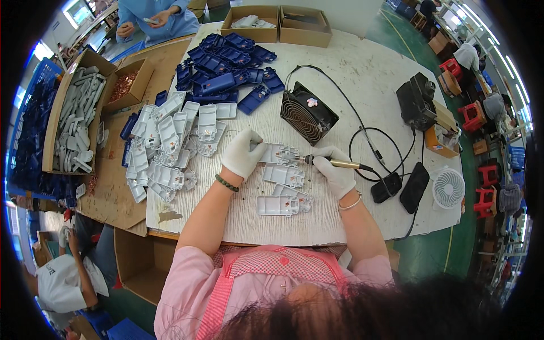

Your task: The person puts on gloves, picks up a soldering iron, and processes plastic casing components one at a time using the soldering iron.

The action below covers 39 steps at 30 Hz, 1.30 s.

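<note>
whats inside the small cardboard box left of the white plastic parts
The small cardboard box holds a loose heap of small copper-coloured metal pieces. They cover its bottom, so whatever lies beneath them cannot be seen, and they are too small to make out singly.

From my feed I see a black square fan (pixel 307 113) standing near the middle of the table (pixel 362 73), its cord looping right toward a black box unit (pixel 416 102). A heap of dark blue plastic shells (pixel 226 71) lies behind it. Two open cardboard boxes (pixel 277 24) sit at the far edge. A small white round fan (pixel 448 188) rests at the right edge, beside two flat black cases (pixel 401 187).
</note>
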Motion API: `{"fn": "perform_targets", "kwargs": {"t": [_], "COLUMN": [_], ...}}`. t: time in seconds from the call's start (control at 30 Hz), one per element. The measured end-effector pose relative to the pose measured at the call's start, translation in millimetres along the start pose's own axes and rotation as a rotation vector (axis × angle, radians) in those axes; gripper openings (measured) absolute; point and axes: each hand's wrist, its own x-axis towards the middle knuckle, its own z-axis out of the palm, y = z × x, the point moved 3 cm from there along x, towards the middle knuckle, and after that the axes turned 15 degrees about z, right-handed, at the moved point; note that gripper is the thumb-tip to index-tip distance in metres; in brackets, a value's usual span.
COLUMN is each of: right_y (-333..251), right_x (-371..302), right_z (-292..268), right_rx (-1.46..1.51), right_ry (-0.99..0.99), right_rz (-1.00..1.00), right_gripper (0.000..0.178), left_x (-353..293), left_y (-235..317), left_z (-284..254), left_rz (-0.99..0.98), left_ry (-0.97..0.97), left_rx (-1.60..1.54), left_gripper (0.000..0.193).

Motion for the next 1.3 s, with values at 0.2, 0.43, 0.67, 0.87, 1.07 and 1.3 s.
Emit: {"fn": "perform_targets", "kwargs": {"t": [0.2,0.43,0.67,0.87,1.07,1.3], "right_y": [0,3,4,0,5,4], "right_x": [-2,-1,3,2,1,1], "right_z": [1,-11,-12,-9,-11,-11], "right_rx": [0.031,0.140,0.198,0.177,0.192,0.228], "right_ry": [-0.019,0.085,0.038,0.057,0.052,0.058], "right_rz": [-0.018,-0.022,-0.025,-0.029,-0.040,-0.044], "right_gripper": [0.007,0.011,0.011,0.009,0.012,0.011], "left_x": [0,9,9,12,9,9], "left_y": [4,0,-37,-32,-18,-19], "left_z": [-5,-44,-56,-53,-56,-44], "left_rz": [0.037,0.294,0.132,0.125,0.164,0.160], "left_ry": [-0.062,0.296,0.211,0.171,0.359,0.315], "left_rx": [0.067,0.737,0.910,0.850,0.613,-0.038], "left_gripper": [0.016,0.011,0.017,0.021,0.016,0.053]}}
